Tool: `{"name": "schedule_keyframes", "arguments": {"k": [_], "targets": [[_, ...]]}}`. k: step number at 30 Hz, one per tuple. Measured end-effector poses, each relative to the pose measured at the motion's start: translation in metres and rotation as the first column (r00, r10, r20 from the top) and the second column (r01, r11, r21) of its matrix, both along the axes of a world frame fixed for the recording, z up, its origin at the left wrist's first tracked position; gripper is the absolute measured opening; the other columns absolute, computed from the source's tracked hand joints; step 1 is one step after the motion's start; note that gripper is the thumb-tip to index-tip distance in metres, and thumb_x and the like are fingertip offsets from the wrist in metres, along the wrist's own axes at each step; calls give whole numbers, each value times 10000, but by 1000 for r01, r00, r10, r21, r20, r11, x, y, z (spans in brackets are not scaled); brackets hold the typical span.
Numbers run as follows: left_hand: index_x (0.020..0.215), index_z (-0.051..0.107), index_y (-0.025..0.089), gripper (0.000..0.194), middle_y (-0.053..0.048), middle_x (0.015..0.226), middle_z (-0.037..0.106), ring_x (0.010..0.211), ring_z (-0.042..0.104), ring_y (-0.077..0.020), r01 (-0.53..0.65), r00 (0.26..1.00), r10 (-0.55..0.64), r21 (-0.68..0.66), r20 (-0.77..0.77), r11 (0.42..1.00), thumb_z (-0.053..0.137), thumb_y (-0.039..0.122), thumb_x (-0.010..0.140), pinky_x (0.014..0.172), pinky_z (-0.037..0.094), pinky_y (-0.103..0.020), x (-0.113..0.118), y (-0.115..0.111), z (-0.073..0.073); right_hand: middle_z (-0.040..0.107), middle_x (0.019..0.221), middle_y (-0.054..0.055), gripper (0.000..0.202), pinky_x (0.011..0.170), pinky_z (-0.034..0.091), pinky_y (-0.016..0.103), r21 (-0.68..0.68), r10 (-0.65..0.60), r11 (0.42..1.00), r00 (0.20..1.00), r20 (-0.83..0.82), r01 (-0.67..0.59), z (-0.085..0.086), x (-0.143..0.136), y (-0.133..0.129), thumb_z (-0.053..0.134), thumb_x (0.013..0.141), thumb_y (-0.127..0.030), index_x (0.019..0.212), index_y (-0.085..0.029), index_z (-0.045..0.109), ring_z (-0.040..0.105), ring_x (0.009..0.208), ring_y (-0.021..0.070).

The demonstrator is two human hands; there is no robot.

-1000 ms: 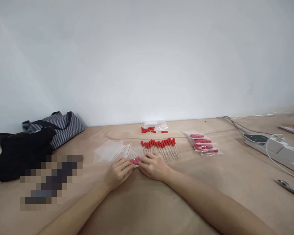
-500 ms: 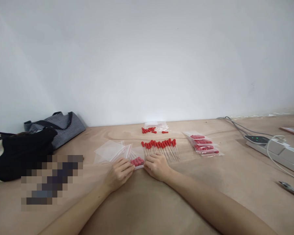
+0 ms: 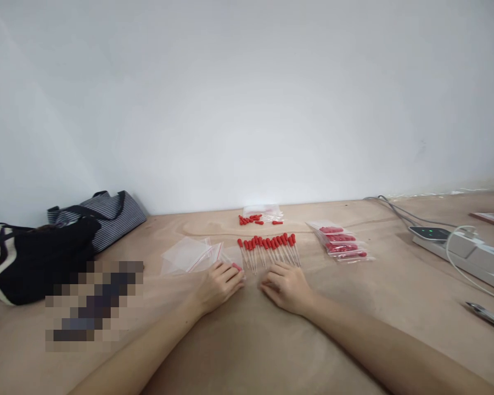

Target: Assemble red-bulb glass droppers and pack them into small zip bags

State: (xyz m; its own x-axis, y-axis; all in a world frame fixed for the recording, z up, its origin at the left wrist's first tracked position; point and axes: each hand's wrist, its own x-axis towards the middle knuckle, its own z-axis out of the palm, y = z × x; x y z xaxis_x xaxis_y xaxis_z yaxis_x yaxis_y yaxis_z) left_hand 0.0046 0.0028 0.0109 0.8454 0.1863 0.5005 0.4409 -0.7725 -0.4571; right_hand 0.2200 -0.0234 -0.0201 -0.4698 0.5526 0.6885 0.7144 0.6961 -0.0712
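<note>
My left hand (image 3: 223, 283) lies over a small clear zip bag (image 3: 230, 253), its fingers closed on the bag's near edge. Most of the red-bulbed droppers inside are hidden; one red bulb (image 3: 236, 266) shows past the fingertips. To the right, my right hand (image 3: 288, 286) rests on the table, apart from the bag, its fingers loosely bent and nothing visible in them. Just beyond it several loose droppers (image 3: 267, 245) lie in a row, red bulbs pointing away. Flat bags with red-lined seals (image 3: 187, 255) overlap beside my left hand.
Filled dropper bags (image 3: 341, 247) overlap at the right. Loose red bulbs (image 3: 247, 220) lie by a clear bag (image 3: 262, 209) near the wall. A power strip (image 3: 469, 253) with cables, a pen (image 3: 488, 316), a black bag (image 3: 53, 263) and a striped bag (image 3: 121, 222) flank the table.
My right hand has let go of the filled bag and moved right. My left hand has slid right along its near edge, covering most of the bulbs.
</note>
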Motion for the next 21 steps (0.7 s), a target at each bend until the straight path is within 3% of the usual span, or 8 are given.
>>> {"name": "schedule_keyframes", "arguments": {"k": [4,8,12,15,18,21], "targets": [[684,564,132,328,-27,592,570,576,520,-146,-19,1000,19,35,9,999,314,100,894,575,364,-279,3,4,-5,566,630,-2,122,545,334,228,-10,-34,999,999,-36,34,-2,39,-16,512,777,-218,667,-195,561,504,631,116],[747,573,136,281,-18,584,578,597,524,-141,8,999,-11,82,47,997,334,97,889,607,362,-275,-7,22,-4,567,628,9,142,553,349,232,-37,-73,997,995,-62,71,-1,67,-23,492,793,-212,671,-199,564,512,627,120],[802,586,163,270,-19,650,627,631,546,-145,9,999,-12,89,30,996,337,121,898,605,360,-276,-19,46,3,567,634,16,157,558,354,238,-46,-80,996,994,-72,77,2,74,-22,486,796,-217,664,-192,566,507,621,119],[828,592,179,237,-14,668,636,639,556,-143,-1,1000,0,59,19,998,367,206,901,598,380,-262,-23,52,8,564,626,9,145,544,340,235,-65,-55,997,998,-39,52,3,70,-22,497,788,-211,662,-192,566,502,621,116],[944,581,149,250,-72,813,648,750,573,-184,-121,980,126,-47,153,992,456,343,847,686,428,-299,-33,47,10,564,620,5,140,537,329,240,-74,-29,997,1000,11,30,4,68,-22,513,780,-221,649,-193,558,497,621,118],[1000,573,148,291,-101,941,637,870,575,-217,-323,871,375,-205,318,924,433,335,827,799,433,-351,-58,46,10,564,621,6,140,541,330,241,-74,-37,996,999,33,39,4,68,-23,525,774,-241,645,-194,555,497,626,119]]}}
